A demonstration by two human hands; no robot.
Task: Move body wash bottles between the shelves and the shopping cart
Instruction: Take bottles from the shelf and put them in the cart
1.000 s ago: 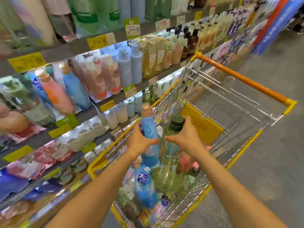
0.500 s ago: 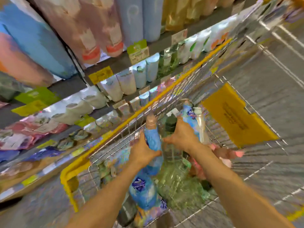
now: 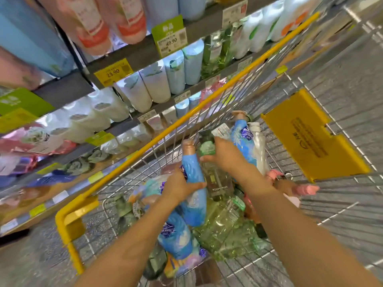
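Blurring from motion softens most labels, and the bottom of the shopping cart point(image 3: 76, 216) is hidden under piled bottles, so the heap cannot be counted. Two bottles are held over the basket. A blue bottle point(image 3: 193, 179) is gripped round its middle by the left hand point(image 3: 179, 188), fingers and thumb curled about it; its long axis is nearly upright, with the copper cap pointing up and slightly away. A clear bottle point(image 3: 215, 179) with a dark green cap is held beside it, also upright; the right hand point(image 3: 224, 155) is closed over its top, though the fingertips are hidden behind the bottle. At least two more blue bottles are seen lying in the cart. Rows of bottles are ranged on the shelves point(image 3: 143, 56) to the left, cut off by the frame.
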